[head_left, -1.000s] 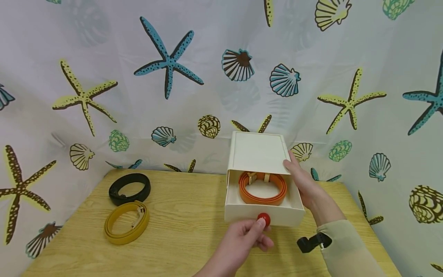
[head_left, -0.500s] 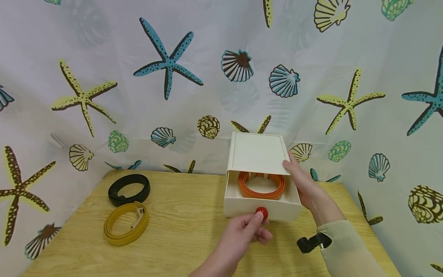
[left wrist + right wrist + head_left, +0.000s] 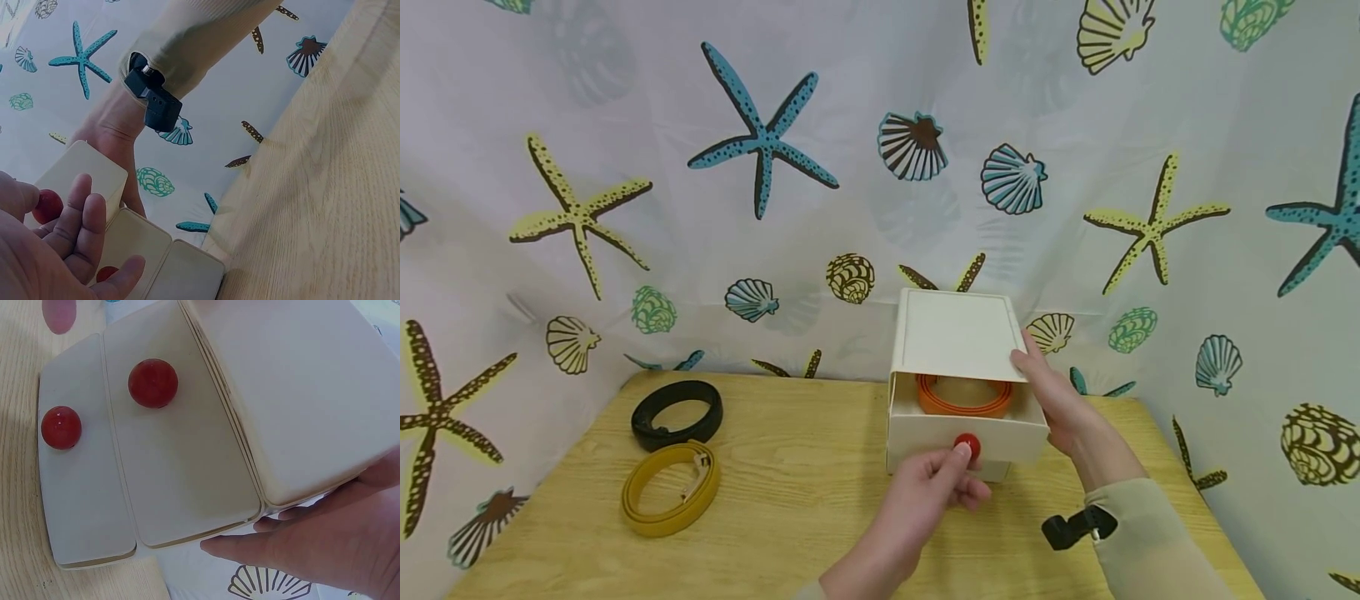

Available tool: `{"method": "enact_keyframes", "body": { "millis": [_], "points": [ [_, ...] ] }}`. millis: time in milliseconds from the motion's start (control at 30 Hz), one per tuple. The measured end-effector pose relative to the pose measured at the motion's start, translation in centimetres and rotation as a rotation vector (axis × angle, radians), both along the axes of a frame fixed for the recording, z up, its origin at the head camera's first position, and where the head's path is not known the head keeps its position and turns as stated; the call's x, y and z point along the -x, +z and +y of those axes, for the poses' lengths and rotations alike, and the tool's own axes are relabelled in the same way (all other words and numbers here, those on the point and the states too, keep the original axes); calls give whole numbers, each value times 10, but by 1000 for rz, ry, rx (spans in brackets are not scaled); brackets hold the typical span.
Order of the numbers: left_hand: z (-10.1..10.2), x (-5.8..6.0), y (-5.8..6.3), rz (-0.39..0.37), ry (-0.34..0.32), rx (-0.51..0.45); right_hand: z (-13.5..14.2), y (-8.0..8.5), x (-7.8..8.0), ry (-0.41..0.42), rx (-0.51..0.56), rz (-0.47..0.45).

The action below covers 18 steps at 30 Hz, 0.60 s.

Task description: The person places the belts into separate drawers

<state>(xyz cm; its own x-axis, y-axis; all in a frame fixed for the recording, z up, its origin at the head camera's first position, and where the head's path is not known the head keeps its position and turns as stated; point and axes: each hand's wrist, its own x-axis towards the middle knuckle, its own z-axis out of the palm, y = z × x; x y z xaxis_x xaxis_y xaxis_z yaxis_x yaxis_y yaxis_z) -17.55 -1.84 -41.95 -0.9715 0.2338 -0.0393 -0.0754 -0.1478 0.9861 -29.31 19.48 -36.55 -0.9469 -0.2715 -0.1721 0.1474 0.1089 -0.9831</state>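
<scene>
A small white drawer cabinet (image 3: pixel 955 329) stands at the back right of the wooden table, its top drawer (image 3: pixel 917 432) partly pulled out. Inside that drawer lies a coiled orange belt (image 3: pixel 966 408), its back part hidden under the cabinet top. My left hand (image 3: pixel 910 504) pinches the drawer's red knob (image 3: pixel 47 206) between thumb and fingers. Against the cabinet's right side rests my right hand (image 3: pixel 1063 400), one digit at the top edge. In the right wrist view, its fingers (image 3: pixel 234 550) lie fairly straight along the side. Two lower drawers (image 3: pixel 187 469) with red knobs are closed.
On the table's left lie a coiled black belt (image 3: pixel 705 425) and, touching it in front, a coiled yellow belt (image 3: pixel 634 500). A white curtain (image 3: pixel 820 225) printed with starfish and shells stands behind the table and along both sides.
My left hand has pushed the top drawer inward, away from me. Less of the orange belt shows, and its buckle is now hidden. My right hand stays at the cabinet's side.
</scene>
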Motion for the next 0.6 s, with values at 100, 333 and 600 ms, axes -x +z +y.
{"method": "enact_keyframes", "body": {
  "millis": [100, 333, 600],
  "points": [
    [1, 3, -1, 6, 10, 2, 0, 1, 0, -5, -6, -9],
    [0, 13, 0, 12, 30, -10, 0, 0, 2, 1, 28, -11],
    [1, 23, 3, 30, 32, -2, -1, 0, 2, -8, 54, 9]
  ]
}}
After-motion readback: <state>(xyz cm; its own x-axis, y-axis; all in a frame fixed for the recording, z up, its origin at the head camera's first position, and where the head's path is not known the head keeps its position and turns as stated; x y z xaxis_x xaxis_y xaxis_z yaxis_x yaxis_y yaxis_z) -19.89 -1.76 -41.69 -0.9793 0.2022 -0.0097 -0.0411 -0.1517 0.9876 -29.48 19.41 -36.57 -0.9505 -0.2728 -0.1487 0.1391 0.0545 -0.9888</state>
